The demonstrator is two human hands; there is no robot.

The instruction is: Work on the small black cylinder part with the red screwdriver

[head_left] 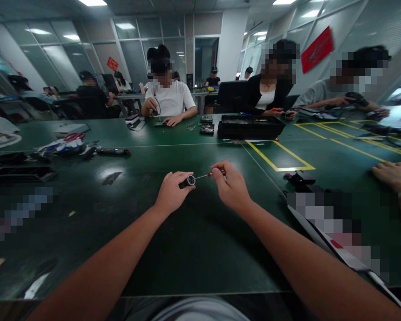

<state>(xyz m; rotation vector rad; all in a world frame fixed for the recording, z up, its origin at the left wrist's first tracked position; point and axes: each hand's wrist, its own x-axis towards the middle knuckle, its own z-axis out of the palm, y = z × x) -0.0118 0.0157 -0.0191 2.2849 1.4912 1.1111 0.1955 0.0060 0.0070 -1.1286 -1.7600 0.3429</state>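
In the middle of the head view, my left hand [172, 191] is closed around a small black cylindrical part [186, 181] whose round, ringed end faces me. My right hand [232, 187] grips the red handle of a screwdriver [210, 174]. Its thin metal shaft points left, and the tip meets or lies just beside the right edge of the black part; I cannot tell which. Both hands are held over the green table [194, 249]. My left fingers hide much of the part's body.
A black open case [250, 128] stands beyond my hands. At the left lie a pen-like tool [112, 152], red-handled scissors [75, 136] and black trays [20, 173]. White sheets and black parts [300, 179] lie right, near another person's hand [392, 178]. Several people sit across the table.
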